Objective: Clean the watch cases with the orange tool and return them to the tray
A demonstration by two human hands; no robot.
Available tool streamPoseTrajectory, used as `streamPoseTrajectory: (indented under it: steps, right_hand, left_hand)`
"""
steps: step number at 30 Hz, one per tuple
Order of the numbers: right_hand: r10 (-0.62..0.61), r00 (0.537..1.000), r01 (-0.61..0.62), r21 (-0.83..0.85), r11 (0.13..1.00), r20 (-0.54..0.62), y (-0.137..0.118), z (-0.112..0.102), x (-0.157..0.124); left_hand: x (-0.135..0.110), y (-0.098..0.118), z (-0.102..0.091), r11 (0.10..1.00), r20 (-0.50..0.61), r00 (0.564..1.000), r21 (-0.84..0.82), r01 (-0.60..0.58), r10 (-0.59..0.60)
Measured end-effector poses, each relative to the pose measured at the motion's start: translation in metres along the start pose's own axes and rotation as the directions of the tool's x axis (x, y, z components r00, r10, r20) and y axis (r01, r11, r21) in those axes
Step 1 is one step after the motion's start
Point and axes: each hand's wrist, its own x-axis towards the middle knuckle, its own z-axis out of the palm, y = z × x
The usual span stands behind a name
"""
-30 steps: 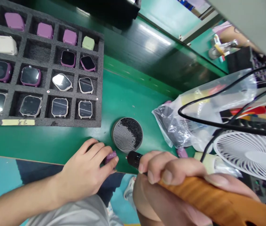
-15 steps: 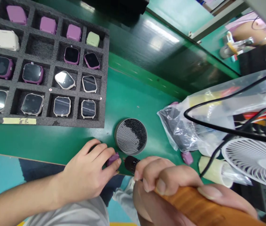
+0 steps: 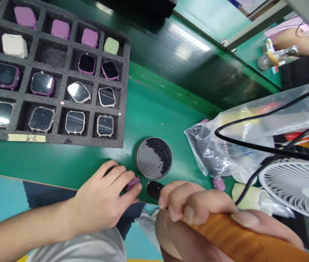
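Table: your green table [image 3: 154, 112] fills the view, and its near edge runs just under your hands.
Tray: a dark foam tray [image 3: 89, 140] lies at the far left of the table. Its square pockets hold watch bodies, some screen up and some back up, and one pocket is bare foam. A yellow label [image 3: 26, 138] sticks to its near wall.
Fan: a white fan [image 3: 299, 189] lies at the right edge, partly out of view.
Bag: a clear plastic bag [image 3: 225, 153] lies crumpled beside the fan, with a black cable [image 3: 253, 147] looping across it.
Screwdriver: the screwdriver [image 3: 239, 240] has an orange handle. Its black nose points left at the purple piece; whether they touch cannot be told.
Right hand: your right hand [image 3: 195, 207] is clenched around the screwdriver, fingers curled near the black nose.
Left hand: your left hand [image 3: 102, 203] grasps the purple piece between thumb and fingers and presses it down at the table's near edge.
Dish: a round dish [image 3: 136, 160] of tiny dark screws sits just beyond both hands.
Purple piece: the purple piece [image 3: 132, 183] is mostly hidden under your fingers, near the dish.
Spare bit: a small purple bit [image 3: 219, 183] lies by the bag's near corner.
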Motion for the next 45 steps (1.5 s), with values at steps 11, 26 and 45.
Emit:
streamPoseTrajectory:
  steps: [11, 26, 45]
  right_hand:
    - [-0.027, 0.996, 0.023, 0.039, 0.999, 0.089, -0.004, 0.007, 0.020]
    - [0.101, 0.975, -0.095, -0.038, 0.995, 0.200, 0.004, -0.019, 0.001]
    - [-0.097, 0.975, 0.089, -0.053, 0.995, -0.198, -0.011, 0.026, 0.016]
  left_hand:
    - [-0.002, -0.001, 0.002, 1.000, 0.008, 1.000, 0.009, -0.023, 0.023]
    - [-0.001, 0.000, 0.004, 1.000, -0.022, 1.000, 0.006, -0.012, 0.012]
    - [0.000, 0.001, 0.002, 1.000, -0.023, 1.000, 0.003, 0.008, -0.008]
